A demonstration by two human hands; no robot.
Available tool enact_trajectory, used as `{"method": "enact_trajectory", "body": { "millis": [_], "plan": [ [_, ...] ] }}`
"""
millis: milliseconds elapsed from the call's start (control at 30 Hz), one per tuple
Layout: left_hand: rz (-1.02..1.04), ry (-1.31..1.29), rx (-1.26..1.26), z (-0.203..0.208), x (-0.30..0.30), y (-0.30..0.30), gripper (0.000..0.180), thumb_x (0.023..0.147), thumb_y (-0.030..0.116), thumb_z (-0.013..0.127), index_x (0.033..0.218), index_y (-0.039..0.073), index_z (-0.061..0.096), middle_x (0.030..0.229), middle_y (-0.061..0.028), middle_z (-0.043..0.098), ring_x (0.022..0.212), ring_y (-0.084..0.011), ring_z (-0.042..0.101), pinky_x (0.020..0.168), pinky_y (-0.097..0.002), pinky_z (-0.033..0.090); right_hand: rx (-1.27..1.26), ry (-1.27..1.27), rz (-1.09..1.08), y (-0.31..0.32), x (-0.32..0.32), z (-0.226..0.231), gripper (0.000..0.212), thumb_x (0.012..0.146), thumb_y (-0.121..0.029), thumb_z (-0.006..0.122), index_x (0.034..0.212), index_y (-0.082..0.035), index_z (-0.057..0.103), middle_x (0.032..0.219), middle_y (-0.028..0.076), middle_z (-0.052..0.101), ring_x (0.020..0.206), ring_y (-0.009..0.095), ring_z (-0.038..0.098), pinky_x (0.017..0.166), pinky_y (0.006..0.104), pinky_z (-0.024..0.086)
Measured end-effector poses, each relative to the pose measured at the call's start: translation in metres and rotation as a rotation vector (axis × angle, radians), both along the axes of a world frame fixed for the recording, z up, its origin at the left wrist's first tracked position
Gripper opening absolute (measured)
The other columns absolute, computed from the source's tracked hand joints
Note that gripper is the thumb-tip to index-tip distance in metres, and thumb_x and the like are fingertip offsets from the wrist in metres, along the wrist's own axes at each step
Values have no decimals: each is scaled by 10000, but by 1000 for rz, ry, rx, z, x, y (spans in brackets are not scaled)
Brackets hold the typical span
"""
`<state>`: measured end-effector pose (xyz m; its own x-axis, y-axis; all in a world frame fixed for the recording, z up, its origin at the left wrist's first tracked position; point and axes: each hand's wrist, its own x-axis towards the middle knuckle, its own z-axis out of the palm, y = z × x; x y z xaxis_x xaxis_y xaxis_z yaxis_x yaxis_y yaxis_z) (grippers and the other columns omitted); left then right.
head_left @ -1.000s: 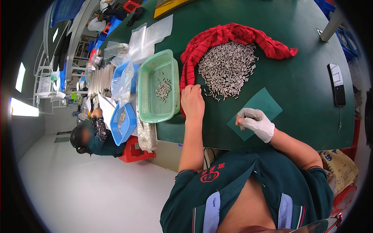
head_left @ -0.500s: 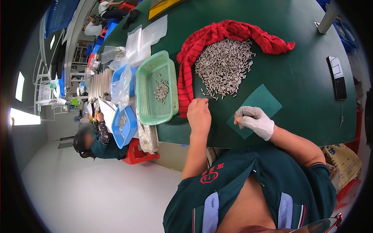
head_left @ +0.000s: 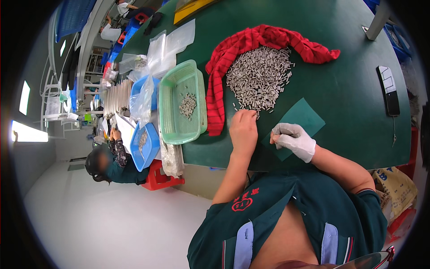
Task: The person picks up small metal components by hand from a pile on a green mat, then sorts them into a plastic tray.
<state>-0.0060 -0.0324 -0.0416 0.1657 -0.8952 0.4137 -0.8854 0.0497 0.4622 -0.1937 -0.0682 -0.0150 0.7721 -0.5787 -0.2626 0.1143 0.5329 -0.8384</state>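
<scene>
A heap of small silvery metal pins (head_left: 260,74) lies on the green table, with a few strays at its near edge. My left hand (head_left: 244,130), bare, has its fingertips at those strays; the fingers are bent and together, and whatever is under them is hidden. To its right, my right hand (head_left: 295,140) wears a white glove with the finger ends bare. Its thumb and fingers are closed over a dark green sheet (head_left: 304,115); I cannot make out anything between them. A red checked cloth (head_left: 216,105) curves around the heap's left and far sides.
Left of the cloth stands a light green plastic basket (head_left: 165,123) with some pins in it. Beyond are blue trays (head_left: 150,152) and clear plastic bags (head_left: 172,42). A phone (head_left: 389,92) lies at the right. A co-worker (head_left: 114,159) sits at the left.
My left hand has moved right and slightly away from me, from beside the cloth's end to the heap's near edge. My right hand stays in place, closed.
</scene>
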Motion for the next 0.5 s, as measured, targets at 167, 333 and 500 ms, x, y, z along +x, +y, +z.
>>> {"method": "enact_trajectory", "body": {
  "millis": [167,333,500],
  "plan": [
    [133,-41,4,10,40,-12,138,768,-15,627,902,15,615,893,-125,599,857,-309,589,761,-399,481,7,19,2,0,-1,3,123,872,-144,548,895,-25,571,859,23,593,718,73,488,665,220,420],
    [100,-114,109,9,58,-29,140,769,25,631,909,24,623,885,-130,606,845,-320,589,739,-411,473,-16,29,7,0,0,5,126,865,-142,548,888,-21,571,864,24,594,716,73,485,663,220,418],
    [84,-239,239,6,63,-39,144,770,27,626,914,22,628,860,-137,624,828,-331,600,738,-414,480,-4,31,8,-3,0,3,145,871,-151,548,910,-14,571,870,31,597,712,74,484,661,222,419]
  ]
}}
